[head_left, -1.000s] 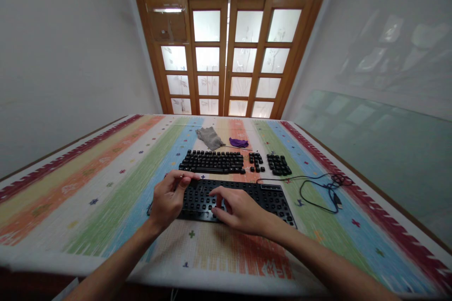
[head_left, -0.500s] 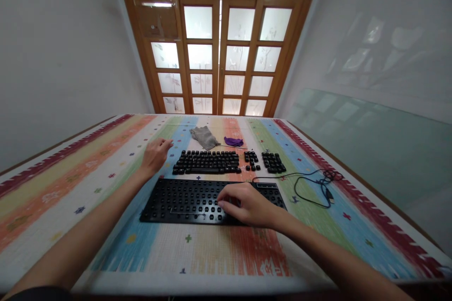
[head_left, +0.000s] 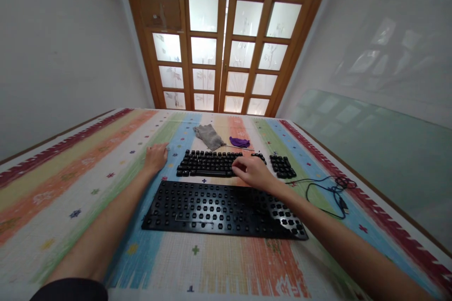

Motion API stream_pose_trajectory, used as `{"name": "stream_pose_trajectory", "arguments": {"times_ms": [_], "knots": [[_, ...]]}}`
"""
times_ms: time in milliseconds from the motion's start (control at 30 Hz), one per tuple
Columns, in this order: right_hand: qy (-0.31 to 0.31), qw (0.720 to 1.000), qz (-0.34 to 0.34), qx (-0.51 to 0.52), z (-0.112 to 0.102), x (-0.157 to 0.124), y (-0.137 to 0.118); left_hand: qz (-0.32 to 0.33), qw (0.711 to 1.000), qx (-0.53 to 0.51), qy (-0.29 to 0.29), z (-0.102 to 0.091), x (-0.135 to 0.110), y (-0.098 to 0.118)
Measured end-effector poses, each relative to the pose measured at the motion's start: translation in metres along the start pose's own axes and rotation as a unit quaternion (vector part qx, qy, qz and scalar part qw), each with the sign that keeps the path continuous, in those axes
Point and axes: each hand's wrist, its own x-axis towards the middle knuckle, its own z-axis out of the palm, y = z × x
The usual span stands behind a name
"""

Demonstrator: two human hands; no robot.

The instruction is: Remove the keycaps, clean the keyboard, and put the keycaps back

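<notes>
My right hand (head_left: 251, 172) is closed in a pinch, its fingertips at the right end of the main block of loose black keycaps (head_left: 208, 163). Whatever lies between those fingertips is hidden. Below that hand lies a black keyboard base (head_left: 197, 209) with bare key positions and no caps visible on it; my right forearm covers part of its right side. My left hand (head_left: 156, 157) rests on the cloth left of the keycaps, fingers curled together, and I cannot make out whether it holds anything.
A smaller keycap group (head_left: 282, 167) lies to the right, with another partly behind my right hand. The black cable (head_left: 326, 189) coils on the right. Beyond the keycaps are a grey cloth (head_left: 209, 137) and a purple cloth (head_left: 239, 142). A striped tablecloth (head_left: 176, 258) covers the table.
My right hand has moved from over the keyboard base up to the keycap rows, uncovering the base's middle. My left hand has shifted slightly left and nearer. The view has tilted down a little.
</notes>
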Motion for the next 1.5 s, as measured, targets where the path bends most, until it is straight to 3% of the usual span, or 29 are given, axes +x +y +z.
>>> {"name": "stream_pose_trajectory", "arguments": {"times_ms": [133,333,600,933,1167,1367,1500], "knots": [[-0.070,0.974,0.101,-0.188,0.005,0.054,0.031,-0.014,1.000,-0.004,0.013,0.000,-0.001,0.002],[-0.099,0.949,0.208,-0.216,0.024,0.111,0.074,-0.050,0.998,-0.018,0.040,0.001,-0.001,-0.001],[-0.120,0.935,0.252,-0.220,0.052,0.136,0.105,0.009,0.992,-0.109,0.062,0.018,0.005,-0.014],[-0.112,0.941,0.214,-0.238,0.048,0.136,0.122,0.077,0.984,-0.129,0.100,0.031,0.006,-0.021],[-0.083,0.950,0.136,-0.270,0.038,0.128,0.129,0.108,0.978,-0.136,0.118,0.033,0.008,-0.021],[-0.042,0.961,0.028,-0.270,0.023,0.129,0.110,0.125,0.971,-0.146,0.143,0.029,0.008,-0.016],[-0.015,0.957,-0.135,-0.258,0.025,0.123,0.077,0.122,0.965,-0.162,0.165,0.023,0.005,-0.012]]}}
